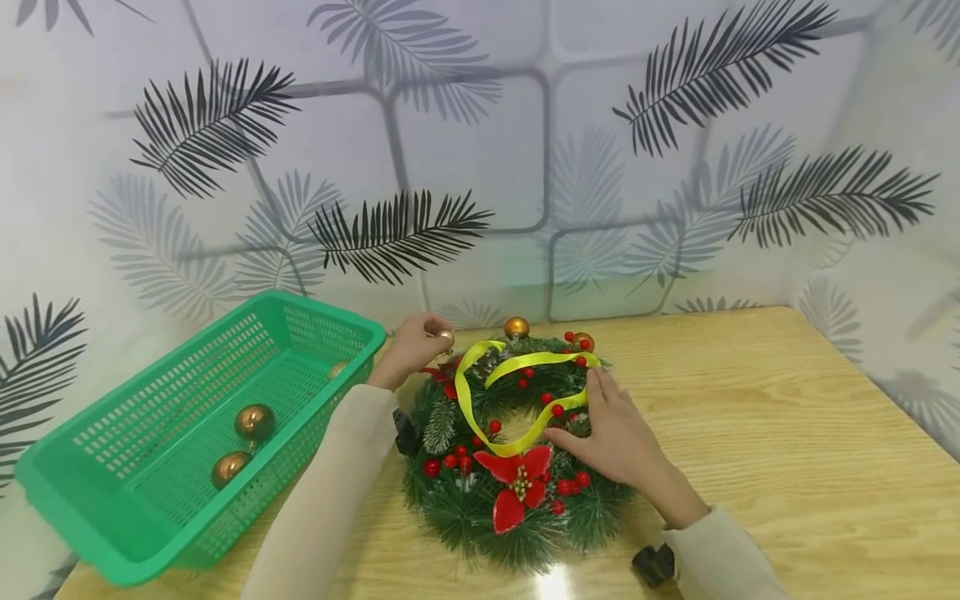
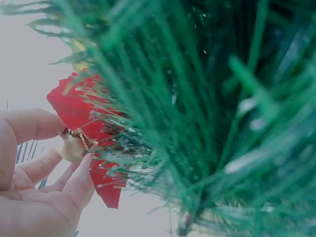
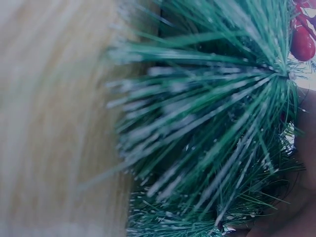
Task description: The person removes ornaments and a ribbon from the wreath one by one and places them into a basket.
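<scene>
We are looking at a pale wood desk (image 1: 750, 433), where a green basket (image 1: 150, 500) is lying along the left edge. Right of it, a wreath (image 1: 457, 521) is lying flat toward the far edge; its bristles are looking light and springy, so we are judging its firm ring, under the needles, the surest hold. A yellow ribbon (image 1: 513, 448), probably soft and slippery, is looping over it. Our right hand (image 1: 621, 433) is touching the ribbon on the wreath's right side, fingers straight and close together, thumb spread away. Two copper baubles (image 1: 255, 422) are sitting in the basket. Beside a red flower (image 2: 74, 103) at the wreath's far left, our left hand (image 1: 412, 344) is pinching a gold bauble (image 2: 74, 149); being smooth, likely light and perhaps fragile, it is inviting a gentle hold near its thin cord (image 2: 82, 136).
</scene>
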`<state>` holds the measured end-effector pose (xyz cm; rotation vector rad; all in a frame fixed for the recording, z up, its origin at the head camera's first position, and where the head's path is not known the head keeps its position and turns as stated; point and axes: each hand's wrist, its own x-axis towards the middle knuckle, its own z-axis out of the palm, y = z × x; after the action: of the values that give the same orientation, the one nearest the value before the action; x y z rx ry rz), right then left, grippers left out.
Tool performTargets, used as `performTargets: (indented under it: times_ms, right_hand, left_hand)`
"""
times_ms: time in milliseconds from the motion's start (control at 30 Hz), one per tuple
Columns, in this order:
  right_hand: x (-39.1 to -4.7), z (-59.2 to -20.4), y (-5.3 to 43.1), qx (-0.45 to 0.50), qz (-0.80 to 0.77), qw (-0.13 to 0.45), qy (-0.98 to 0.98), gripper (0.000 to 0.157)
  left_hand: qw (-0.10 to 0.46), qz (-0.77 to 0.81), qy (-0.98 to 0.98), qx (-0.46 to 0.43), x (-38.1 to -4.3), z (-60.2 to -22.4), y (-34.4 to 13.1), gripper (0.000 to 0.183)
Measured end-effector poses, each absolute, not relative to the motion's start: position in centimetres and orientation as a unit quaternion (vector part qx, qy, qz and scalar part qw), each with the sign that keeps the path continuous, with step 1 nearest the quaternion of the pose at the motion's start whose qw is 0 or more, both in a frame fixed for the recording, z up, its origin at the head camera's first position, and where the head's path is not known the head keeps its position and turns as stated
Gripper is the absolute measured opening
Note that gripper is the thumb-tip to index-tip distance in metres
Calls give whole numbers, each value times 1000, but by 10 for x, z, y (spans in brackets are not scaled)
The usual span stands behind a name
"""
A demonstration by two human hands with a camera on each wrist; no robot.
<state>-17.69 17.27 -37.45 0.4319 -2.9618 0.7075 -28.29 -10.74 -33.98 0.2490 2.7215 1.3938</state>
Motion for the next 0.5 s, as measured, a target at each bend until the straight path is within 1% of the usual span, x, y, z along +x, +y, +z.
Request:
performTargets:
  times_ms: [367, 500]
  right_hand:
    - [-177, -375, 173, 145, 225, 35, -963, 103]
    - [-176, -375, 172, 145, 226, 31, -963, 105]
  left_hand:
    - [28, 458, 886, 67, -277, -328, -106, 34]
    - [23, 455, 887, 70, -275, -325, -105, 33]
